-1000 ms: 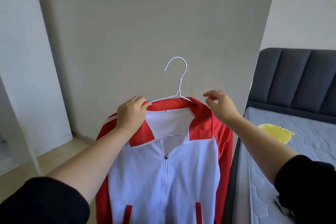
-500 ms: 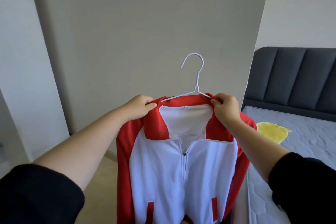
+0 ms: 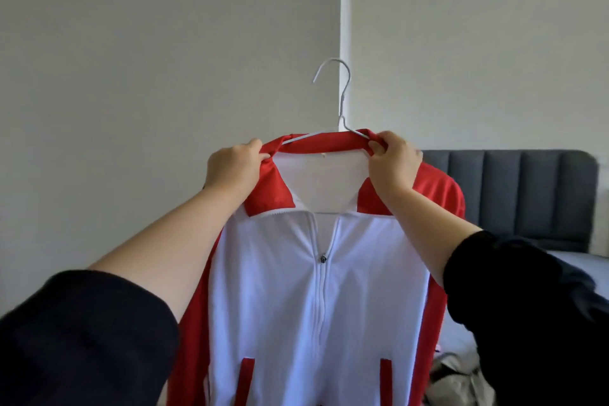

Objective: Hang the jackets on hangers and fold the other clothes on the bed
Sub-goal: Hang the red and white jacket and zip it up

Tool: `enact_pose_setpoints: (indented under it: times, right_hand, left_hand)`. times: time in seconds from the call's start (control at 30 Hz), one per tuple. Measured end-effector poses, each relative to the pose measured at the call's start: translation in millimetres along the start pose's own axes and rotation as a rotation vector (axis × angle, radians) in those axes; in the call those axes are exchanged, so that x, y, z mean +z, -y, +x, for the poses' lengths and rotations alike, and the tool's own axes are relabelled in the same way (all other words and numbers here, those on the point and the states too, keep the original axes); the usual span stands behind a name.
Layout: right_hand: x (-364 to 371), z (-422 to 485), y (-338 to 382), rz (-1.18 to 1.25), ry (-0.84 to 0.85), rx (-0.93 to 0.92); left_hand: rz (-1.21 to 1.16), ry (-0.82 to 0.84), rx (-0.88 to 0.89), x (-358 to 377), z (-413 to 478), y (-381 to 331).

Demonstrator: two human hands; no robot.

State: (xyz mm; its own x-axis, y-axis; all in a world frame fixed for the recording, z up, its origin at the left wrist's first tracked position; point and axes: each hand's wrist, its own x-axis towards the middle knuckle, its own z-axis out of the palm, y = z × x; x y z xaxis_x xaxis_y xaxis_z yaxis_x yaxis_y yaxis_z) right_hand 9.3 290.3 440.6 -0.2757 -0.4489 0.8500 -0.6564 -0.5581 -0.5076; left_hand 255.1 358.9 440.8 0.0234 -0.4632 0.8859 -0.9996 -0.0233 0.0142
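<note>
Red-and-white jacket (image 3: 316, 290) held up in mid-air before a plain wall (image 3: 148, 59), front toward the camera, long axis vertical, collar up, hem out of view below. Smooth, slightly sheeny fabric; white body, red sleeves and collar, white zipper closed to the chest, two red pocket strips low down. A thin white wire hanger (image 3: 341, 102) sits inside the shoulders, its hook upright, open end pointing left. Left hand (image 3: 232, 168) pinches the left collar fold, fingers curled. Right hand (image 3: 392, 158) grips the right collar, fingers curled round cloth and hanger wire. Dark padded headboard (image 3: 527, 194) behind, to the right.
</note>
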Motion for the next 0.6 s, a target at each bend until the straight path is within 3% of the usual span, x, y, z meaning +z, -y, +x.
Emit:
enact_pose_setpoints:
  times: [0.2, 0.3, 0.43, 0.6]
  right_hand:
    - [-108.1, 81.4, 12.8, -0.101, -0.190, -0.142]
    - [-143.7, 105.7, 3.9, -0.152, -0.223, -0.148]
    - [-152.3, 106.4, -44.2, -0.209, -0.136, -0.097]
    - [-115.3, 44.4, -166.4, -0.339, 0.061, 0.015]
  left_hand:
    - [-0.062, -0.238, 0.148, -55.1, 54.7, -78.4]
    - [-0.107, -0.269, 0.181, -58.1, 69.5, -111.4]
    - [-0.143, -0.183, 0.156, -13.0, 58.0, -148.2]
    - [-0.203, 0.088, 0.104, 101.2, -15.7, -191.4]
